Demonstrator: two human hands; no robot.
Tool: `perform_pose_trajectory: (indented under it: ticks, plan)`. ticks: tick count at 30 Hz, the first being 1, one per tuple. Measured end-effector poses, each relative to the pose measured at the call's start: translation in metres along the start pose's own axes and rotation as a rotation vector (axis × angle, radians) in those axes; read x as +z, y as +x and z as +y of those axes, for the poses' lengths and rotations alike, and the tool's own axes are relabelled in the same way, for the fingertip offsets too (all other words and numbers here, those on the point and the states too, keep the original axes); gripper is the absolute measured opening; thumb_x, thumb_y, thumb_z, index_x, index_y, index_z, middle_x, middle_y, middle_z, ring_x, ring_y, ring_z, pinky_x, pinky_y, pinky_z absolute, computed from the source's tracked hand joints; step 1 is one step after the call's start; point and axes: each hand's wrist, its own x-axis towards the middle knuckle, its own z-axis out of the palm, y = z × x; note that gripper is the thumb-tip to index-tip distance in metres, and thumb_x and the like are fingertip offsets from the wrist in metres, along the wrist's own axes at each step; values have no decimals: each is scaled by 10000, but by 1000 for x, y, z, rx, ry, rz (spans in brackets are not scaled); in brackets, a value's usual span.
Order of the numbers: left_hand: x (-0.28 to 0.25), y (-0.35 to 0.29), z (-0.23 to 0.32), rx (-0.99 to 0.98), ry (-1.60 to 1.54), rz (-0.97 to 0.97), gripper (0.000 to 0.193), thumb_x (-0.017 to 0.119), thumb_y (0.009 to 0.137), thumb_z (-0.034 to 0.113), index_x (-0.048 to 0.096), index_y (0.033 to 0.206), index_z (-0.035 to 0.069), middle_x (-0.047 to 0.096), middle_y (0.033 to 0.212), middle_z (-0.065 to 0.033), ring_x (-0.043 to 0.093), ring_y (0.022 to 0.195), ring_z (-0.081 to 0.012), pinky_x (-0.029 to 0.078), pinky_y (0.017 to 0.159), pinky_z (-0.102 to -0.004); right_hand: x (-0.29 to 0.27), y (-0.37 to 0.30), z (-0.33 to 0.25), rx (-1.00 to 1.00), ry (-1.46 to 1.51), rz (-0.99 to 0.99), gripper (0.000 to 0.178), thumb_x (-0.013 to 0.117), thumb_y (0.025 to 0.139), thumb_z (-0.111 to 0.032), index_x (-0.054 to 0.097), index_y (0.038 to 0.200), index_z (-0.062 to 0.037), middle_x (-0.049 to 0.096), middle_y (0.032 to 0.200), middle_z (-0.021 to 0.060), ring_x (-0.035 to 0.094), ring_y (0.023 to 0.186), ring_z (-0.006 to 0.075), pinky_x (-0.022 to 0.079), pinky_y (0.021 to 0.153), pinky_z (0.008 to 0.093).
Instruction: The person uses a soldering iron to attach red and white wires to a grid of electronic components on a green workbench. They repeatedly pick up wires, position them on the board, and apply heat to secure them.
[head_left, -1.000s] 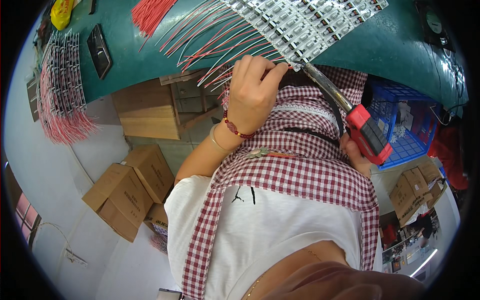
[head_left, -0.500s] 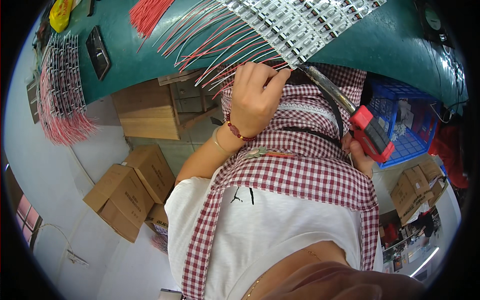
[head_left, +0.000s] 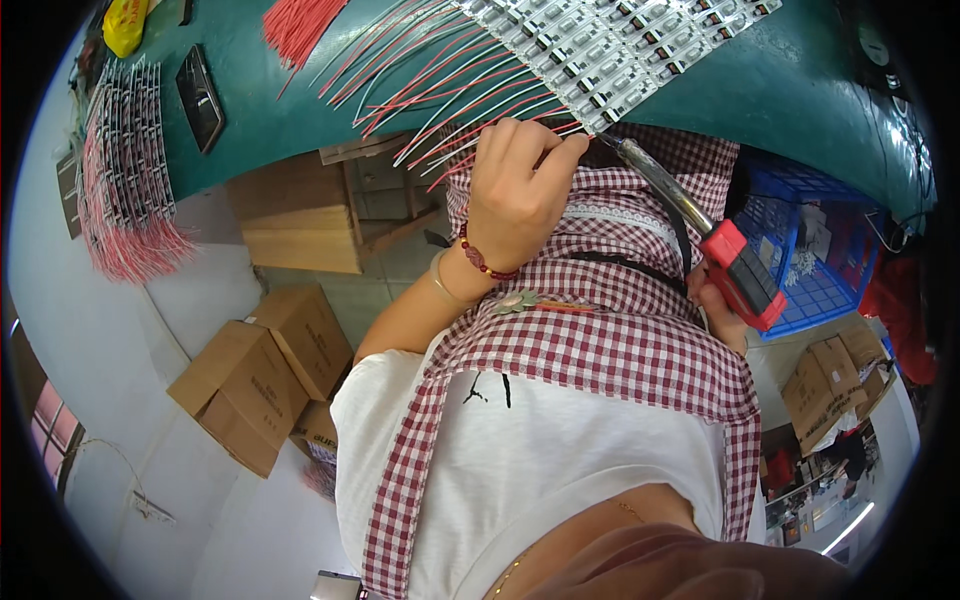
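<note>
A pale panel of small repeated circuit boards (head_left: 625, 55) lies at the table's front edge, with red and white wires (head_left: 430, 90) fanning out from its left side. At its nearest corner my left hand (head_left: 525, 190) is closed in a pinch on a thin red wire; the fingertips partly hide it. My right hand (head_left: 718, 310) grips a soldering iron (head_left: 745, 275) with a red and black handle, and is partly behind that handle. The iron's metal barrel slants up to the left, its tip at the same corner, near my left fingertips. Whether the tip touches the board is too small to tell.
On the green table (head_left: 270, 120) are a bundle of red wires (head_left: 300, 30), a phone (head_left: 200, 100) and a yellow packet (head_left: 124, 28). Wired board strips (head_left: 125, 150) hang over its left edge. A blue crate (head_left: 800, 240) stands right; cardboard boxes (head_left: 245, 390) stand lower left.
The whole view has shifted slightly. Both hands keep their grips, and the iron's tip stays at the panel's near corner.
</note>
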Motion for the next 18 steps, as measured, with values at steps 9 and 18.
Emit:
perform_pose_trajectory:
  ticks: [9,18]
  plan:
    - [0,1,0,-1,1,-10,250,720,640,-33,676,871,53,517,713,-27,497,658,-196,378,591,-317,-3,-1,-13,55,323,-8,112,686,723,-44,652,830,-38,613,748,66,588,623,176,431,527,282]
    - [0,2,1,-5,6,-7,248,705,646,-44,673,871,54,518,720,-28,500,664,-195,386,598,-315,-8,-12,21,-11,72,-38,168,683,675,9,641,832,-31,588,735,98,569,590,251,423,519,311]
